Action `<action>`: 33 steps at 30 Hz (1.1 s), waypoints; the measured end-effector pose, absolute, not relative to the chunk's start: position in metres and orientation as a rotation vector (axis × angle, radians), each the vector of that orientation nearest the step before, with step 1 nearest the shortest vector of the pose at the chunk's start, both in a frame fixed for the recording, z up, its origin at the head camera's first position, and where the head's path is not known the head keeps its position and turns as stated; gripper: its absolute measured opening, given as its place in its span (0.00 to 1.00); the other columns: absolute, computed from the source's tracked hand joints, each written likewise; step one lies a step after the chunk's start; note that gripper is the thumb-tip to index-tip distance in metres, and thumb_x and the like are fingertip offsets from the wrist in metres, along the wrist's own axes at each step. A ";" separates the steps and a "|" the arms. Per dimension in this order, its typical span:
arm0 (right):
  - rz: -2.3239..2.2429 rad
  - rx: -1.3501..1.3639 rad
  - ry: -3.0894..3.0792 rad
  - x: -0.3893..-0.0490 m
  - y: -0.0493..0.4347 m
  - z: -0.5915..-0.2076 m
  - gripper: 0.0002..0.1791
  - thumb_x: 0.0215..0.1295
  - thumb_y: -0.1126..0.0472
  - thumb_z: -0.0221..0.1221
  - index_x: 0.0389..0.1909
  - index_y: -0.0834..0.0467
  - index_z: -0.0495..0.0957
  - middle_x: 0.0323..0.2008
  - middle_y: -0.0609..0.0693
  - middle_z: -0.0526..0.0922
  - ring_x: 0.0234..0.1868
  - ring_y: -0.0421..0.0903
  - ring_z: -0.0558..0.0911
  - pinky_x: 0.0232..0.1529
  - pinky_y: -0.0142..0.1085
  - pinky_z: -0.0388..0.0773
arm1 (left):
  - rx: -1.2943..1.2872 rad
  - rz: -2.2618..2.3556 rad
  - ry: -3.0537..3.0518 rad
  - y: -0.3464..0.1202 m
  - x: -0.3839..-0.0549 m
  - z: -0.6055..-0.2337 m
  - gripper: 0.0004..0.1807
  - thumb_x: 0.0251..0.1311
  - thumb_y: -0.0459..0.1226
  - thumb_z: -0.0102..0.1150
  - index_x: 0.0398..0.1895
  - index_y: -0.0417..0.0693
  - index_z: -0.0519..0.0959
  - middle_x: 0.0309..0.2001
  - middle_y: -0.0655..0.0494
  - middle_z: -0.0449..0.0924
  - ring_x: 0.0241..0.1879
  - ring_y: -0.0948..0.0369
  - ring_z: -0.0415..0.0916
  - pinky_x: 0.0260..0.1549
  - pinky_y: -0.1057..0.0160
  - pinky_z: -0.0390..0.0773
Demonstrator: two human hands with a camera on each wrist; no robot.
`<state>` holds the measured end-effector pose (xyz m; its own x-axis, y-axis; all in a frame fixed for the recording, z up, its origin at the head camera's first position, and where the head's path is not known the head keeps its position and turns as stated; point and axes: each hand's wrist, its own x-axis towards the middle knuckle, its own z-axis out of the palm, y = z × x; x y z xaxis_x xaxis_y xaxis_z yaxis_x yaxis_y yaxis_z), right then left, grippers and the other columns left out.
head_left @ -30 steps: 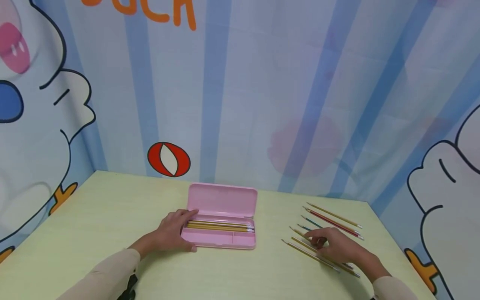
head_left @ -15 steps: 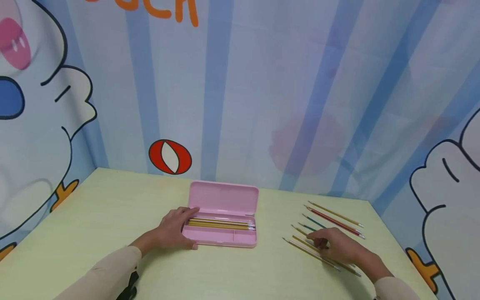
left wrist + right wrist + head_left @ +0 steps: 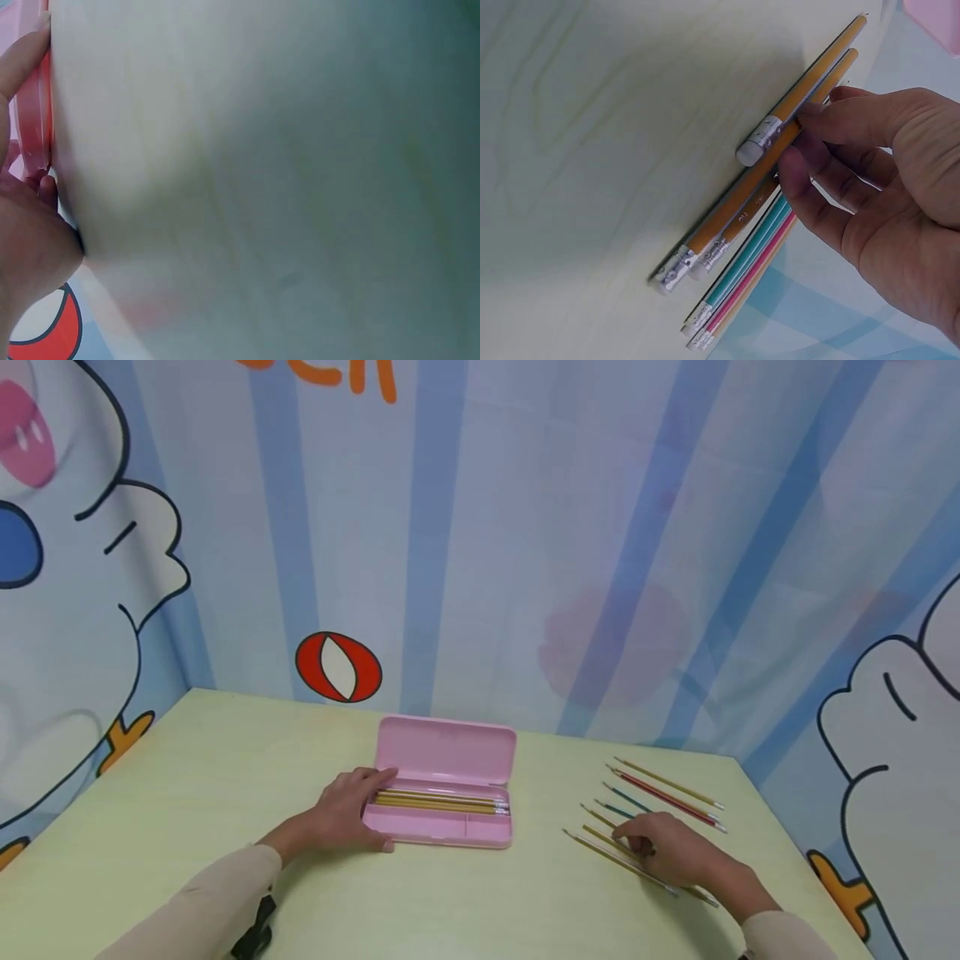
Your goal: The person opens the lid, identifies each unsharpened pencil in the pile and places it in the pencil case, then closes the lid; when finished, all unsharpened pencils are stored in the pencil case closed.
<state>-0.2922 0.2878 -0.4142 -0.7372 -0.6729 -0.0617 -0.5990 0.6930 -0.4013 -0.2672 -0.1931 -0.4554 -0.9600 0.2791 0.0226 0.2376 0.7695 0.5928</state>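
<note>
My left hand (image 3: 341,814) grips the left end of an open pink pencil case (image 3: 442,837), thumb at its front edge and fingers toward the hinge. Several yellow pencils (image 3: 442,802) lie lengthwise in the case's long compartment. To the right, my right hand (image 3: 678,852) is low over a row of loose pencils. In the right wrist view its thumb and fingers pinch a yellow pencil (image 3: 735,199) along its shaft. Another yellow pencil (image 3: 810,84) lies just beside it, and a brown-orange pencil (image 3: 746,214) sits on the other side. The hand partly covers these pencils in the head view.
Beyond the right hand lie teal pencils (image 3: 624,794), red pencils (image 3: 667,797) and a far yellow pencil (image 3: 667,782), roughly parallel. The case's raised lid (image 3: 446,750) stands near the back of the pale yellow table (image 3: 225,760). A striped blue curtain (image 3: 495,568) hangs behind it.
My right hand's fingers have drawn together on a yellow pencil. My left hand keeps its place on the case. The whole head view has shifted slightly.
</note>
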 end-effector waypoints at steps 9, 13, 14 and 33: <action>-0.512 -1.080 2.703 -0.294 0.285 -0.414 0.26 0.57 0.83 0.51 0.51 0.59 0.84 0.19 0.40 0.61 0.23 0.32 0.55 0.34 0.32 0.69 | 0.439 0.930 2.910 -0.194 -0.269 -0.455 0.56 0.43 0.50 0.79 0.76 0.49 0.59 0.68 0.41 0.64 0.63 0.43 0.59 0.62 0.36 0.62; -0.499 -1.091 2.717 -0.294 0.285 -0.414 0.24 0.60 0.82 0.53 0.50 0.59 0.84 0.19 0.40 0.63 0.23 0.31 0.56 0.35 0.31 0.71 | 0.443 0.927 2.908 -0.192 -0.268 -0.454 0.56 0.43 0.50 0.79 0.76 0.49 0.60 0.68 0.41 0.64 0.63 0.43 0.59 0.63 0.36 0.61; -0.496 -1.093 2.719 -0.294 0.284 -0.414 0.24 0.60 0.82 0.53 0.50 0.59 0.84 0.19 0.41 0.63 0.23 0.31 0.57 0.35 0.31 0.72 | 0.443 0.929 2.909 -0.192 -0.268 -0.453 0.56 0.43 0.50 0.79 0.76 0.49 0.60 0.67 0.41 0.64 0.63 0.42 0.59 0.63 0.36 0.61; -0.512 -1.076 2.705 -0.299 0.286 -0.421 0.26 0.49 0.81 0.57 0.46 0.53 0.82 0.26 0.42 0.72 0.27 0.33 0.65 0.30 0.33 0.65 | 0.387 0.934 2.883 -0.193 -0.268 -0.454 0.56 0.43 0.50 0.79 0.77 0.52 0.59 0.69 0.42 0.63 0.65 0.42 0.58 0.63 0.35 0.63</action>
<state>-0.2987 0.2862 -0.4209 -0.7201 -0.6925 -0.0437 -0.6287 0.6778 -0.3811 -0.2679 -0.1929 -0.4543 -0.9641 0.2653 -0.0043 0.2125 0.7815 0.5866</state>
